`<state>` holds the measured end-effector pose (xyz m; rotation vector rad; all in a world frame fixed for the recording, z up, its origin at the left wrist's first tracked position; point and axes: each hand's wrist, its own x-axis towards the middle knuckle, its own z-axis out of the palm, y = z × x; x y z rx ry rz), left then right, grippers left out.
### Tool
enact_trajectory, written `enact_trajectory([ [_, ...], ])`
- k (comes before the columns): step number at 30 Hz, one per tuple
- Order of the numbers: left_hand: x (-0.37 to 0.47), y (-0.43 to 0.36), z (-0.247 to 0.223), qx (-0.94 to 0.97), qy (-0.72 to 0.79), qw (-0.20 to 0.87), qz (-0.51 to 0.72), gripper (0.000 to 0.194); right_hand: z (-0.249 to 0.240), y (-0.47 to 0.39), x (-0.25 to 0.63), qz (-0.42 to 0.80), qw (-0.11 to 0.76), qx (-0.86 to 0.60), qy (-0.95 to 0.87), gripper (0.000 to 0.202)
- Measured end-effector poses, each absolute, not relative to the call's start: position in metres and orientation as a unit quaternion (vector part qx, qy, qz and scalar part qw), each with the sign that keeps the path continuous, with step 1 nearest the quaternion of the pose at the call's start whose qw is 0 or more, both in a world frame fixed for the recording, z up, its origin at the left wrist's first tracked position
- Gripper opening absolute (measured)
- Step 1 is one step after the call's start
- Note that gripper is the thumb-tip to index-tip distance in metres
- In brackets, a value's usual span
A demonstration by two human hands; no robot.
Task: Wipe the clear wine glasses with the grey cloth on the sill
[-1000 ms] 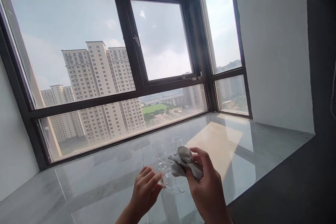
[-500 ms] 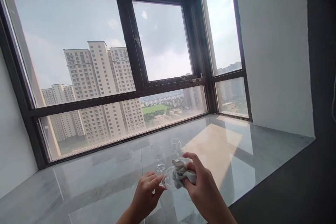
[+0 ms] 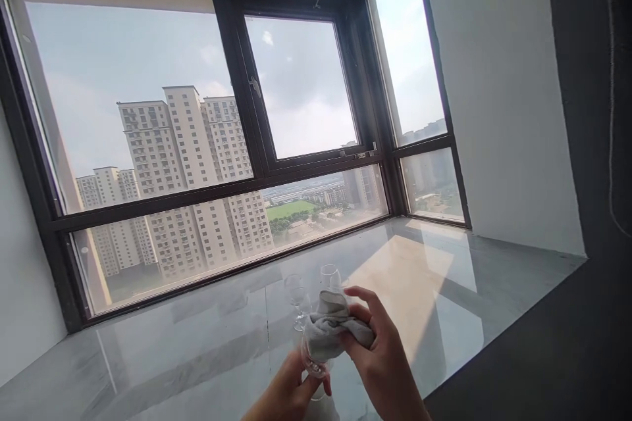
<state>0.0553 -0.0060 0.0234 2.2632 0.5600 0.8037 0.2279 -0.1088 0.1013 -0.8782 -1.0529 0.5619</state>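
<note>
My left hand [image 3: 291, 387] is closed around the lower part of a clear glass [image 3: 315, 363], low in the middle of the view. In my right hand [image 3: 378, 348] is a crumpled grey-white cloth [image 3: 328, 332], pressed against the glass and covering much of it. The fingers of that hand curl round the cloth, with the index finger raised along its top. Just beyond my hands, two clear stemmed glasses stand upright on the sill: a left glass [image 3: 297, 299] and a right glass [image 3: 330, 276], whose lower part is hidden by the cloth.
A glossy grey marble sill [image 3: 197, 348] lies under my hands, with a bright sunlit patch [image 3: 402, 270] to the right. Dark window frames [image 3: 162, 200] border it at the back. A white wall [image 3: 503, 112] rises at the right, and the sill's front edge [image 3: 508, 332] slants there.
The left hand has moved lower and right, and the held glass has turned to sit more upright. The cloth has shifted left over it, covering more. The view has tilted slightly.
</note>
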Motion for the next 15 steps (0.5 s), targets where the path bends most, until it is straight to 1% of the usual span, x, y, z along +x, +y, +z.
enact_trajectory([
  [3,0.059,-0.008,0.032,0.823,0.205,0.434,0.304,0.038,0.109,-0.115,0.231,0.228,0.790,-0.413,-0.390,0.047],
  [6,0.060,-0.004,0.032,0.780,0.235,0.482,0.323,0.045,0.111,-0.120,0.241,0.192,0.812,-0.448,-0.322,0.049],
  [10,0.064,0.008,0.020,0.741,0.288,0.510,0.329,0.048,0.104,-0.117,0.258,0.170,0.823,-0.478,-0.255,0.058],
  [15,0.063,0.018,0.009,0.717,0.362,0.491,0.336,0.033,0.097,-0.110,0.270,0.171,0.839,-0.470,-0.212,0.066],
])
